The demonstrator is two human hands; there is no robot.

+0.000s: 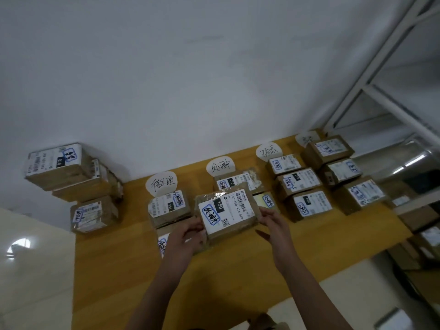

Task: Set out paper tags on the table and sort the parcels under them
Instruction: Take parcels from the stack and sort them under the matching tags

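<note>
I hold a brown cardboard parcel (227, 211) with a white shipping label above the yellow table (238, 270). My left hand (188, 236) grips its left edge and my right hand (273, 222) grips its right edge. Several white paper tags with handwriting stand along the wall: one (162, 184) at left, one (220, 166) in the middle, one (269, 151) further right, one (307, 138) at far right. Parcels lie in columns below each tag, such as one (167, 206) under the left tag and one (298, 181) under the third.
A stack of parcels (71, 172) sits at the table's far left corner, with another parcel (92, 214) in front of it. A white metal shelf frame (381, 79) rises at the right. More boxes (423, 234) lie beyond the table's right edge.
</note>
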